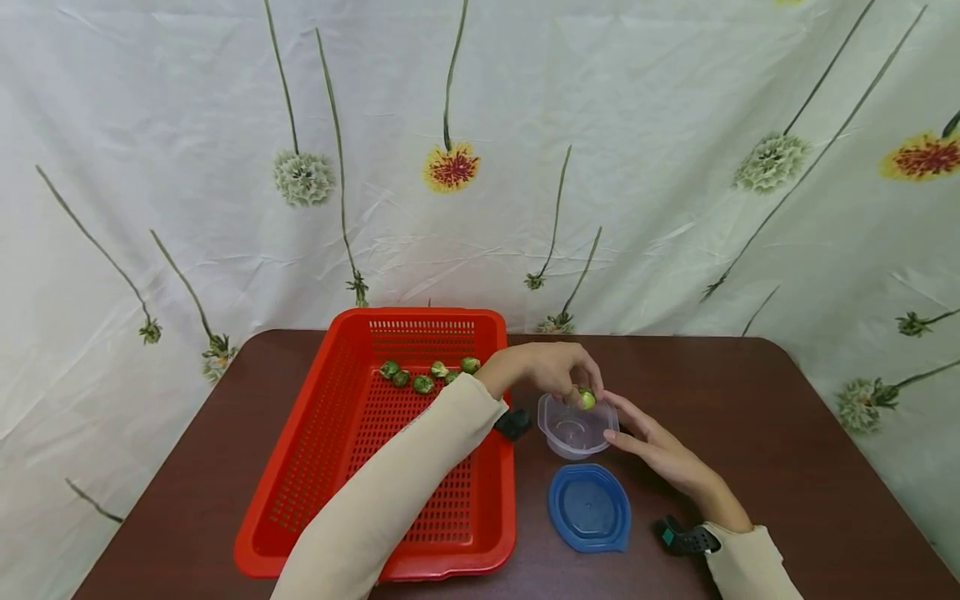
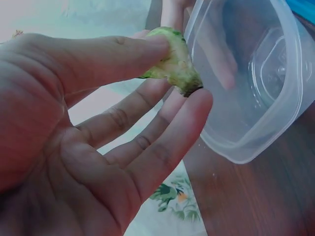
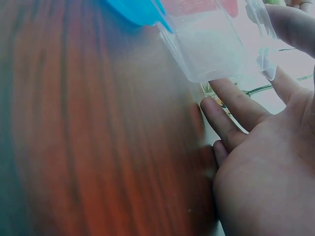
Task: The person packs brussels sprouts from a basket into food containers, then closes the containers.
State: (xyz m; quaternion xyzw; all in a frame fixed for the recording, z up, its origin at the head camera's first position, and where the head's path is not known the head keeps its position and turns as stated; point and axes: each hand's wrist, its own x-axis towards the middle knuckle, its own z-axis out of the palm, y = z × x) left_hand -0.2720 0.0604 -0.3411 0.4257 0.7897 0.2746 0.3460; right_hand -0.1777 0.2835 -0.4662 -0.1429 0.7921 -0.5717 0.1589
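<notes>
A small green Brussels sprout [image 1: 587, 401] is pinched between the thumb and fingers of my left hand [image 1: 551, 368], above the far part of a clear plastic container [image 1: 555, 423]. In the left wrist view, the sprout [image 2: 172, 64] shows a pale side and a dark stem end, just beside the container's rim [image 2: 241, 158]. My right hand [image 1: 667, 457] rests against the container's right side, its thumb and fingers extended and spread along the rim. The right wrist view shows straight fingers [image 3: 241, 105] at the container's wall.
A red perforated basket [image 1: 262, 492] stands left of the container, under my left forearm, with several Brussels sprouts [image 1: 423, 384] towards its far end. The blue lid [image 1: 590, 508] lies on the brown table [image 1: 810, 500] in front of the container. Behind hangs a flowered cloth [image 1: 645, 125].
</notes>
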